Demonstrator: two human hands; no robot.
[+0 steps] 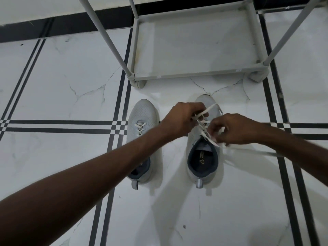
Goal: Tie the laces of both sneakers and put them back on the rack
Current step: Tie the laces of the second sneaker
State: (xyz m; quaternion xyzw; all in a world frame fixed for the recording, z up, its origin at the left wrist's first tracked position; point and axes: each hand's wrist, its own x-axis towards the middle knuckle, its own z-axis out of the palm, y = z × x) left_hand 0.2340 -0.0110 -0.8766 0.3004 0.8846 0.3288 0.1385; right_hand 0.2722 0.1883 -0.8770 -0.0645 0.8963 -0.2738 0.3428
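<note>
both hands, left hand (pixel 182 119) and right hand (pixel 232 129), pinch the right sneaker's (pixel 204 157) laces (pixel 206 110); pull evenly toward nine and three o'clock.

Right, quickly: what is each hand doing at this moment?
Left hand: closed, pinching a lace of the right-side sneaker.
Right hand: closed, pinching the other lace end.

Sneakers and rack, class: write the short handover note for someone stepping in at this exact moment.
Left hand: pinching a lace above the right sneaker.
Right hand: gripping the other lace end of that shoe.
Both shoes stand on the floor, toes toward the rack, whose bottom shelf holds nothing.
Done: nothing finished; the knot on the right sneaker is only in progress.
Left: finish it. The left sneaker is partly hidden by the forearm, so check its laces, then shelve both.
</note>
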